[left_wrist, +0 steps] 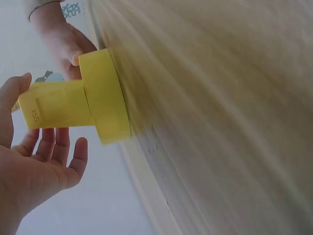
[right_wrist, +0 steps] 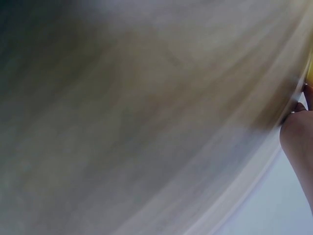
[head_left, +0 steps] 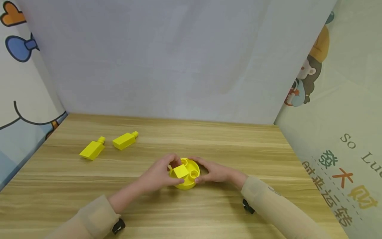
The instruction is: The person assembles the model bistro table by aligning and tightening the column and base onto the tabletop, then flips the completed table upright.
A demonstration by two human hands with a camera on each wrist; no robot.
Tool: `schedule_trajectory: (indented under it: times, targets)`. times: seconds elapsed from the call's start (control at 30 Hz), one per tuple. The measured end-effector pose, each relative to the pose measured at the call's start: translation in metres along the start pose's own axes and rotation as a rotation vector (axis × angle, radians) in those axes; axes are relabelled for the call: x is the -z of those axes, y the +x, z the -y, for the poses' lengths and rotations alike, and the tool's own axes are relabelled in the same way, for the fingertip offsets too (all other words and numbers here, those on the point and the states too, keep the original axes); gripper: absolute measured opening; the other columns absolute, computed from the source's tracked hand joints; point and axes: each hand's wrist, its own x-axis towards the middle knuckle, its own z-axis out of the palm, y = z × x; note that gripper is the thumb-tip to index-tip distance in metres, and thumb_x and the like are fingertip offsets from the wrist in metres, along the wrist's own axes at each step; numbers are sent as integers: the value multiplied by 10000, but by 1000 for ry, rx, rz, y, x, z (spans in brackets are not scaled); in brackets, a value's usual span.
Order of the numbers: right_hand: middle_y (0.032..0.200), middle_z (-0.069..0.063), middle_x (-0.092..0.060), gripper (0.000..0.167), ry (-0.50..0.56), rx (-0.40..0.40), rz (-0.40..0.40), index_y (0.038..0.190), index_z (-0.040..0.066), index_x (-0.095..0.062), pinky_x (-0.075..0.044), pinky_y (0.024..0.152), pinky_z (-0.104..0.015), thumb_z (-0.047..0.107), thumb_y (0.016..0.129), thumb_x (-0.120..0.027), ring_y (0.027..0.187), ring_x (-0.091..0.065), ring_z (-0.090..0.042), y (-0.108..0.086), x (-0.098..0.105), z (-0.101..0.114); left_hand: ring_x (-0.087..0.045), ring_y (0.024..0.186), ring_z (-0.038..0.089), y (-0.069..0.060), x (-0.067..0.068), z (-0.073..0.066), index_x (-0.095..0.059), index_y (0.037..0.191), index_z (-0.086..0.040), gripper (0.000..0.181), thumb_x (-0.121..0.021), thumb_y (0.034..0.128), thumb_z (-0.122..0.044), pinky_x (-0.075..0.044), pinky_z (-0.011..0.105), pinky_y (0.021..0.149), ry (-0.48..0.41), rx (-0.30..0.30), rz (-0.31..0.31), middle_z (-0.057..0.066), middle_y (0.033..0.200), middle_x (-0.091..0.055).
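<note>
A round yellow base [head_left: 195, 166] with raised ring sockets rests on the wooden table. Upright on it stands a rectangular yellow block [head_left: 180, 171], marked 155 on one side in the left wrist view; its lower end is hidden. My left hand [head_left: 161, 173] holds this block [left_wrist: 61, 105] near its top, thumb on one side and fingers on the other. From the right, my right hand [head_left: 217, 171] grips the base's edge between thumb and fingers. Only part of that hand [right_wrist: 299, 139] shows in the right wrist view, beside a sliver of yellow [right_wrist: 310, 73].
Two similar yellow blocks with threaded-looking necks, one farther left [head_left: 92, 150] and one beside it [head_left: 124, 141], lie on the table [head_left: 226, 142] at the back left. A pale cloth wall [head_left: 167, 59] rises behind the table, with printed cloths at both sides.
</note>
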Motion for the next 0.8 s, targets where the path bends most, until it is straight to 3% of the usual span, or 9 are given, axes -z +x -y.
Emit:
schedule_trajectory:
  times: [0.13,0.3,0.5,0.67,0.8]
  targets:
    - [1550,14,-228,813,-6,-13,3,1501,350,-156,-219,1123,-520,447,862,-649,1399,-256,-219,-1,1,0,-545,984,142,0,10,4,-584,1040,-184,356,-791,758,-247,-475,436,890,17,-46,64,-72,1035,-601]
    - [1556,21,-213,803,-19,-38,7,1483,409,-153,-204,1131,-511,477,853,-646,1408,-238,-214,-2,2,2,-549,1097,177,0,26,11,-604,1172,-179,391,-741,816,-266,-450,443,958,47,-131,178,-37,1195,-608]
    - [1555,14,-217,807,-22,-38,3,1495,368,-162,-199,1134,-505,468,857,-646,1408,-236,-211,-3,3,3,-512,1206,255,3,37,15,-578,1266,-148,381,-648,892,-173,-421,499,997,-5,-186,306,50,1301,-571]
    - [1553,12,-222,806,-18,-36,2,1493,371,-164,-200,1133,-507,466,856,-649,1408,-239,-215,-4,3,4,-516,1210,261,3,37,18,-549,1305,-139,397,-616,914,-162,-435,487,987,-6,-217,324,65,1347,-539]
    - [1553,4,-228,808,-21,-27,0,1487,390,-163,-197,1130,-517,468,851,-655,1405,-243,-223,-5,3,6,-467,1265,259,-2,35,17,-452,1383,-90,556,-664,881,-198,-420,483,1005,-10,-206,289,92,1402,-483]
